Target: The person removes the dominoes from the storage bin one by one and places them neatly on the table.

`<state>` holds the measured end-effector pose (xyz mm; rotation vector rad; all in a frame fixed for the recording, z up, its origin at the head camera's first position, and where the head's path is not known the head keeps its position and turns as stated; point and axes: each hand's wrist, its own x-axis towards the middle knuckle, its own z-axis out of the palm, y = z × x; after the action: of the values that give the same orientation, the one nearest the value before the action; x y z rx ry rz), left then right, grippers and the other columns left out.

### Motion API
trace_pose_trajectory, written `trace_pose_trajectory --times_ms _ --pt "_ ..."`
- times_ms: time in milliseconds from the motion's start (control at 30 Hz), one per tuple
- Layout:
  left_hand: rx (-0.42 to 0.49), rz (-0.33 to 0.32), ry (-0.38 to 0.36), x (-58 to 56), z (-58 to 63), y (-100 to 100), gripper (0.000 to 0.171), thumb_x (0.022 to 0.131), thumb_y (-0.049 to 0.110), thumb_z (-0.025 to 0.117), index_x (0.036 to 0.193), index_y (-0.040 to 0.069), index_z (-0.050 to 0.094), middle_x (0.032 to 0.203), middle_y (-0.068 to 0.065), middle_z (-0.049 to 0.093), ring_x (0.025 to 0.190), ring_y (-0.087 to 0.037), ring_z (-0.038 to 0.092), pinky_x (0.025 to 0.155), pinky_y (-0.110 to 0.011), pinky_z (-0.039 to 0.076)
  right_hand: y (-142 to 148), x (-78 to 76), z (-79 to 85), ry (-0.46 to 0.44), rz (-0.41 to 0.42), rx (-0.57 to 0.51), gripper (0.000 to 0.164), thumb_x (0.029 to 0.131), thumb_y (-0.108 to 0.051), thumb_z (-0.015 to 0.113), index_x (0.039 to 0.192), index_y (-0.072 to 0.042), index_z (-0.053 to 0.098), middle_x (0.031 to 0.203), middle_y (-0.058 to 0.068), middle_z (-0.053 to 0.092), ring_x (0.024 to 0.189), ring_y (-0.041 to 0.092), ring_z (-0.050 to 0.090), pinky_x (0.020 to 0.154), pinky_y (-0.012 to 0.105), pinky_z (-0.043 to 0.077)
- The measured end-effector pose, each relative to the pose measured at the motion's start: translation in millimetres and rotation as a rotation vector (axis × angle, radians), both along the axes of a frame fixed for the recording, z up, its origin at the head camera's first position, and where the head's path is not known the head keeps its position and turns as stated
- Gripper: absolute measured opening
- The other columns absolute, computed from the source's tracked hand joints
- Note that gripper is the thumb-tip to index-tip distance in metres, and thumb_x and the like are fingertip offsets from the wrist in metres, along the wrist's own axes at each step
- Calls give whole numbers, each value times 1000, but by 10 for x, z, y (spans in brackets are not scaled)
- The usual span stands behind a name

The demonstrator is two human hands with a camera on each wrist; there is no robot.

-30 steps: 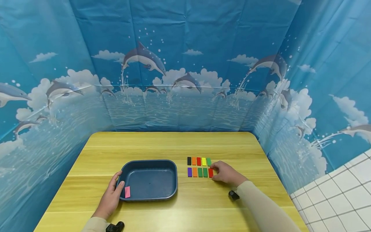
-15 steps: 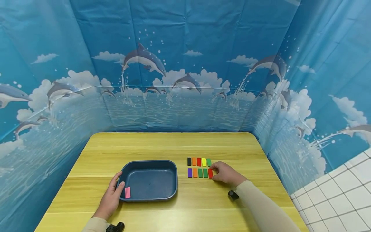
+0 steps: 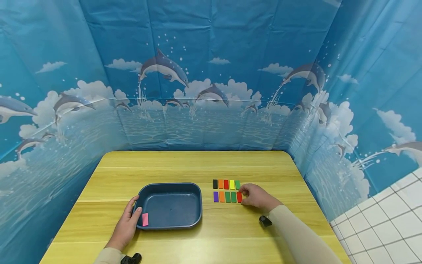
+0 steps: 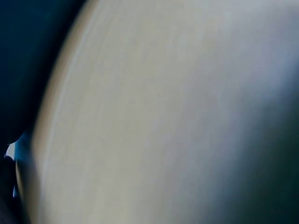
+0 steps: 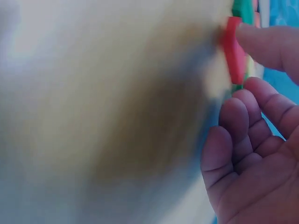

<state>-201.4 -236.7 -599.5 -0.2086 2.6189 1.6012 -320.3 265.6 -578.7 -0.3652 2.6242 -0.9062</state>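
Note:
At the left of the table, a dark blue plastic tub [image 3: 171,211] lies with its long side across. My left hand [image 3: 124,224] grips its left rim, thumb over the inside and fingers along the outer wall. A small pink rectangle [image 3: 145,219] is in the tub near that thumb. Right of the tub are two rows of small coloured blocks. With thumb and index finger my right hand [image 3: 258,198] pinches the ends of the red block [image 5: 235,53] at the right end of the near row. Beside it are two green blocks [image 3: 230,197], an orange one [image 3: 222,197] and a purple one [image 3: 215,197].
The far row holds a black block [image 3: 215,184], an orange, a red, a yellow [image 3: 232,184] and a green one. A wood-grain table [image 3: 197,167] carries everything. Behind and beside it hangs a blue dolphin-print sheet [image 3: 211,124]. The left wrist view is mostly blurred.
The hands, tub and blocks keep their places. Only a slight shift of the whole head view shows.

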Motion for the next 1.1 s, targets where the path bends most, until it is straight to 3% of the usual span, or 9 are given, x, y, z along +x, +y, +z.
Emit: trace_pose_trajectory --times_ms 233,400,600,833,1100 --pt "-4 6 -16 2 17 -12 50 94 55 34 141 50 16 155 -12 12 141 -38 14 108 -64 16 -306 -66 351 46 43 -46 41 81 -23 71 118 -11 59 85 0 54 71 15 47 61 29 42" --pt "14 2 -5 3 8 -15 50 95 54 36 141 49 17 155 -13 14 141 -38 16 107 -64 17 -780 -67 641 48 130 -98 41 82 -30 70 120 -19 57 89 -2 55 69 15 48 62 29 45" --pt "37 3 -7 -1 11 14 50 94 55 36 140 49 18 155 -14 13 141 -38 14 108 -63 15 -1461 -42 834 91 270 -128 42 82 -32 69 122 -25 57 96 -7 57 78 10 53 67 25 47" --pt "22 16 -25 -4 13 11 51 94 56 36 140 50 17 155 -14 13 141 -38 13 108 -64 14 -2280 16 882 123 416 -62 46 81 -30 72 125 -28 57 108 -1 61 76 5 55 65 20 48" --pt "28 24 -21 -2 -3 12 49 93 56 36 138 52 19 152 -12 21 139 -38 22 107 -64 17 -2913 76 686 158 476 74 51 79 -33 72 127 -28 57 107 -4 63 83 2 54 68 17 48"
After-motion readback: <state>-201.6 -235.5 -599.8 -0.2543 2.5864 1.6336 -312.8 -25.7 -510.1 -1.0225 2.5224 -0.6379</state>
